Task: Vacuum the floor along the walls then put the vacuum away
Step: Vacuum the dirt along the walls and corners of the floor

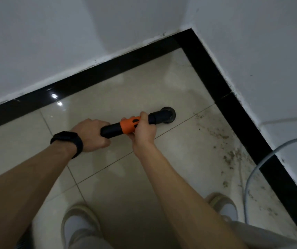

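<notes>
1. Near the middle of the frame, a black plastic vacuum tube with an orange collar (126, 127) points toward the corner at the upper right. Its round dark nozzle (170, 115) sits on the glossy beige tiled floor (108, 97), close to the black skirting strip (90, 76) but not touching it.
2. The left hand (90, 135), with a black wristband (66, 141), has its fingers curled round the rear of the tube. The right hand (144, 132) grips the orange collar further forward, fingers wrapped over it.
3. The tiles along the white wall (54, 42) at the upper left look shiny and free of grit, so that stretch seems done, or was never dirty.
4. Brown crumbs and dust (232, 155) lie scattered along the skirting on the right side, from near the nozzle down toward the lower right. This edge looks untreated.
5. A thin grey cable (252, 173) curves over the floor at the right, across part of the dirty strip; it may get in the way.
6. The person's pale shoes (79, 225) stand at the bottom edge.
7. I judge the job to be in its vacuuming stage, roughly partway. The right-hand wall is left to do, and putting the vacuum away has not begun. The vacuum's body is out of view.
</notes>
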